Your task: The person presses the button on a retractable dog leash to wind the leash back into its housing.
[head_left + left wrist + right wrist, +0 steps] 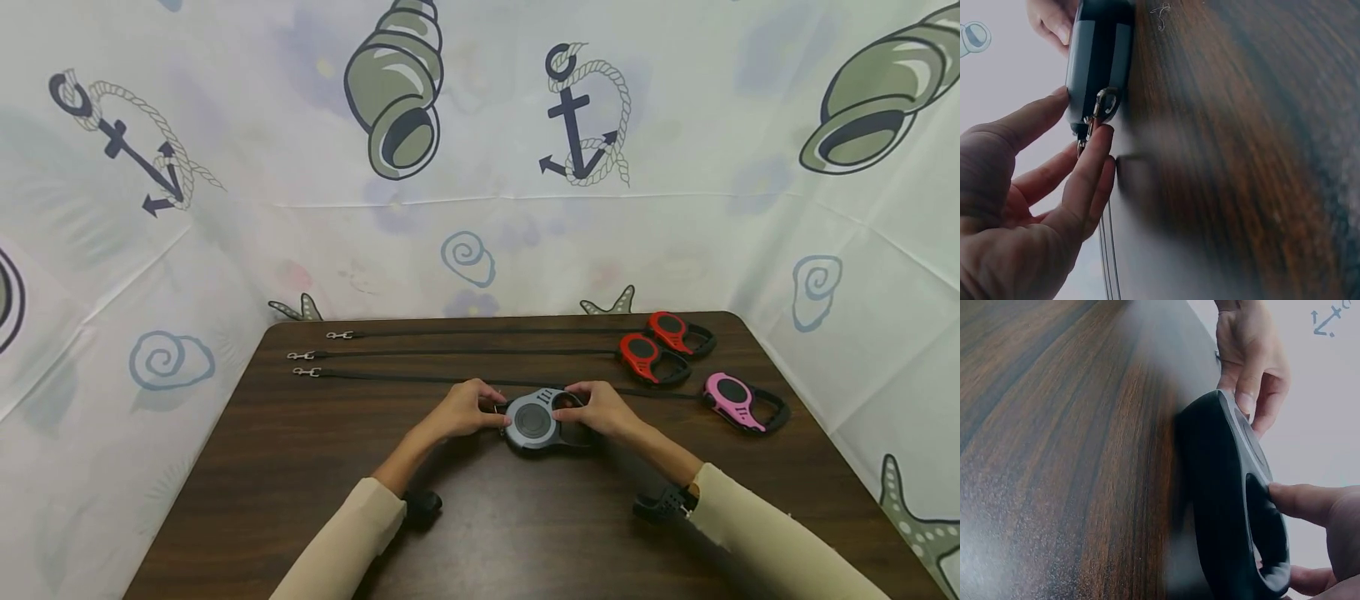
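A grey and black retractable dog leash [533,421] lies near the middle of the table, its handle loop to the right. My right hand [606,408] grips it at the handle, thumb on the grey face and fingers at the loop. At the other end, my left hand [467,410] pinches the leash's left end, thumb at the casing's edge. In the left wrist view a metal snap clip [1106,103] sits at that end, with fingertips [1105,134] right at it. The right wrist view shows the black side of the casing [1210,462] close over the tabletop.
Behind lie two red retractable leashes [640,357] and, at the right, a pink one [731,400]. Their black cords [465,352] run left, ending in metal clips [303,356]. A patterned white cloth [495,125] hangs around the dark wooden table [247,500].
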A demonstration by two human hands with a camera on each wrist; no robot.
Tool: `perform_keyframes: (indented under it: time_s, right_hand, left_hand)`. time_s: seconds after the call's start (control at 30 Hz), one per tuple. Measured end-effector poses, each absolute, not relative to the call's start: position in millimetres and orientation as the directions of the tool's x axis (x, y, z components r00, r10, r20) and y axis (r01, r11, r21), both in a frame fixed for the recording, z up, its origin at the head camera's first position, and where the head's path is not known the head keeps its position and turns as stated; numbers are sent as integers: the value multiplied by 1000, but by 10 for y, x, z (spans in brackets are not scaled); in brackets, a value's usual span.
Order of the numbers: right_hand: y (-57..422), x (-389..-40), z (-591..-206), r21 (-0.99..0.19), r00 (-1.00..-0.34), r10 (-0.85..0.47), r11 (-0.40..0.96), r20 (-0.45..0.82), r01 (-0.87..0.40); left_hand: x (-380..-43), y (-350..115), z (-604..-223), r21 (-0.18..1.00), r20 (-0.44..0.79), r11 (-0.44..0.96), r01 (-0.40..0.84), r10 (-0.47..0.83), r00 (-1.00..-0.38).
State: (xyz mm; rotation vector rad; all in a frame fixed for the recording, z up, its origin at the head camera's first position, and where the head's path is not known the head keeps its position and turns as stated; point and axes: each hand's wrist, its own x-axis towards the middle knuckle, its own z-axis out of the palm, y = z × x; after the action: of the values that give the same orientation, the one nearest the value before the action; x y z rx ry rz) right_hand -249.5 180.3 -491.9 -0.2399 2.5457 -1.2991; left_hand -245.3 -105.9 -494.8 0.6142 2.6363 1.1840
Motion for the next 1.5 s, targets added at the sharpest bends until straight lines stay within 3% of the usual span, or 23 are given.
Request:
perform_keyframes:
  time_s: [0.4, 0.57, 0.97, 1.27, 1.5]
  right_hand:
    - [1821, -2458, -4909, -679, -964, -241, 727, -111, -104]
    - [1841, -2442, -4908, -670, -964, -247, 733, -97, -120]
    - [2091, -2416, -4829, -705, -961, -278, 683, -9, -191]
    - [2467, -2422, -4792, -731, -922, -383, 612, 61, -302]
    - [2759, -2429, -4766, -640, -905, -407, 665, 120, -384]
  left_hand:
    - [-2453, -1051, -4957, 765, 11, 565, 308, 467, -884]
    - [-2447, -1085, -4971, 741, 61, 568, 358, 473, -879]
    - [-2448, -1205, -4957, 762, 10, 566, 314, 475, -880]
    - [-2409, -1514, -4968, 743, 130, 530, 408, 484, -865]
    - [-2411, -1856, -4947, 752, 190, 498, 432, 465, -865]
